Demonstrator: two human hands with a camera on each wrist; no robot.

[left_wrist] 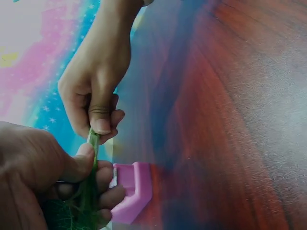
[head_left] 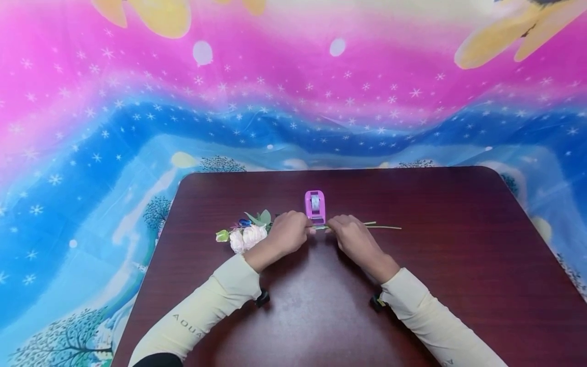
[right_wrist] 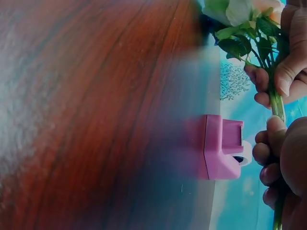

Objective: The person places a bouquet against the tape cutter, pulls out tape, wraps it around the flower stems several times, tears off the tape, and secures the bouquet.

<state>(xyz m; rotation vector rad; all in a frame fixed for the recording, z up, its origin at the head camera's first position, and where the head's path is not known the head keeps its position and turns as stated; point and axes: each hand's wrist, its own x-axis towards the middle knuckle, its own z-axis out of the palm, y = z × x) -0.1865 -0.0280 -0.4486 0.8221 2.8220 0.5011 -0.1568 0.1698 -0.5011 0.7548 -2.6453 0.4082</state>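
Observation:
A bunch of flowers [head_left: 254,235] with pale roses, a green bud and leaves lies sideways, blooms to the left. My left hand [head_left: 290,233] grips its green stems [right_wrist: 277,106] just below the leaves. Close beside it, my right hand [head_left: 353,235] pinches the same stems further down, and the stem ends [head_left: 385,227] stick out past it to the right. A shiny clear strip shows along the stems between the two thumbs in the right wrist view. Right behind the hands stands a pink tape dispenser [head_left: 315,206] with a roll of tape [head_left: 315,202] in it.
The dark red-brown wooden table [head_left: 435,204] has rounded far corners. Behind it hangs a pink and blue cloth [head_left: 293,102] printed with snowflakes and trees. Both forearms, in pale sleeves [head_left: 215,293], reach in over the near edge.

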